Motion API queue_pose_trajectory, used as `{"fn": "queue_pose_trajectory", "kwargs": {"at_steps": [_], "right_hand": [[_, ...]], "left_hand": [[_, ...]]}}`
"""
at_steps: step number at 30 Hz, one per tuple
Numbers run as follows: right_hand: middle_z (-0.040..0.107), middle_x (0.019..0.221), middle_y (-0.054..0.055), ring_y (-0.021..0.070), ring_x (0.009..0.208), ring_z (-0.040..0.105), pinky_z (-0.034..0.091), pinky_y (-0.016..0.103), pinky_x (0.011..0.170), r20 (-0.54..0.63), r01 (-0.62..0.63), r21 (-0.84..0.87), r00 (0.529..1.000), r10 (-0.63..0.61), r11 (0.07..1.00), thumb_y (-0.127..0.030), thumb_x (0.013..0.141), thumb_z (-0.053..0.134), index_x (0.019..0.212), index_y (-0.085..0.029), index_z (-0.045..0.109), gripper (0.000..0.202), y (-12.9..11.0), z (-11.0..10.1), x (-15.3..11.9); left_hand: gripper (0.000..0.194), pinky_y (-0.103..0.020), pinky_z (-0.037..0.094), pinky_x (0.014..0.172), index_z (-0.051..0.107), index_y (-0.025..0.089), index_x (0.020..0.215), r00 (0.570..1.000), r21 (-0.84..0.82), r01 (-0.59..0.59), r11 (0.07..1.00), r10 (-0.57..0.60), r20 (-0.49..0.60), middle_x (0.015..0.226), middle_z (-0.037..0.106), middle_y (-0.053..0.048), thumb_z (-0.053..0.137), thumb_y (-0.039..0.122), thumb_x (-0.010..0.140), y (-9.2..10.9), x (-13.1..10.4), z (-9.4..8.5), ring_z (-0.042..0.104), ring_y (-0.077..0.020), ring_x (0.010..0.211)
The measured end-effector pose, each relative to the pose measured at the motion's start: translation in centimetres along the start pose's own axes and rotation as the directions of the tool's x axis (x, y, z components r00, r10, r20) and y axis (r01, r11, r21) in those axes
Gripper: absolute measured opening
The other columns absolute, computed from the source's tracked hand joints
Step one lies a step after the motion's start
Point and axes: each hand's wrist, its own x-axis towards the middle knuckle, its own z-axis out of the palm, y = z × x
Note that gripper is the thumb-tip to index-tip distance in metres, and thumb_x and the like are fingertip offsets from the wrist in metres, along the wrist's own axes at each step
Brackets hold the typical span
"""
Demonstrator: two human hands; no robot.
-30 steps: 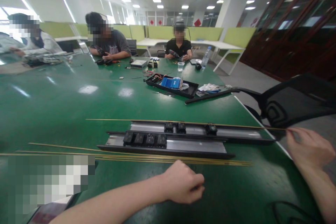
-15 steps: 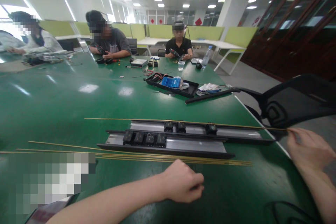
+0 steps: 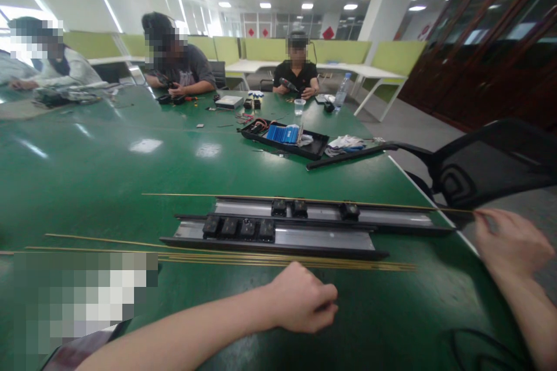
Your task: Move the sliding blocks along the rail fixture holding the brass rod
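Observation:
My right hand [image 3: 513,243] pinches the right end of a long thin brass rod [image 3: 209,195], which runs leftward along the far edge of the back metal channel [image 3: 391,217]. That channel holds three black blocks, one [image 3: 349,211] apart from the others. In front lies a second channel [image 3: 322,239] with several black blocks [image 3: 248,228] side by side. More brass rods [image 3: 282,261] lie along its near side. My left hand [image 3: 304,298] is closed just in front of these rods; whether anything is inside it is hidden.
A black tray [image 3: 317,148] with a blue finned part [image 3: 282,134] sits further back, beside gloves [image 3: 346,145] and a black bar [image 3: 343,158]. A mesh chair [image 3: 500,162] stands right. Three people sit across the green table [image 3: 108,162]. A cable [image 3: 478,348] lies near right.
The rod's right end and my right hand have shifted very slightly; the grip is the same. My left hand keeps its closed pose. The whole view has moved a little.

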Motion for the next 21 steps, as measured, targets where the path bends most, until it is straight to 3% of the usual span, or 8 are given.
{"fn": "queue_pose_trajectory", "kwargs": {"at_steps": [21], "right_hand": [[0.078, 0.105, 0.010, 0.0250, 0.090, 0.070, 0.044, 0.033, 0.070, 0.012, 0.001, 0.028, 1.000, -0.002, 1.000, -0.034, 0.090, 0.053, 0.102, -0.019, 0.074, 0.029, 0.29, 0.50, -0.32]], "left_hand": [[0.020, -0.024, 0.036, 0.050, 0.057, 0.021, 0.079, 1.000, -0.014, 0.012, 1.000, -0.011, 0.017, 0.065, 0.070, 0.001, 0.057, 0.034, 0.093, 0.02, -0.01, -0.25, 0.067, -0.0169, 0.058]]}}
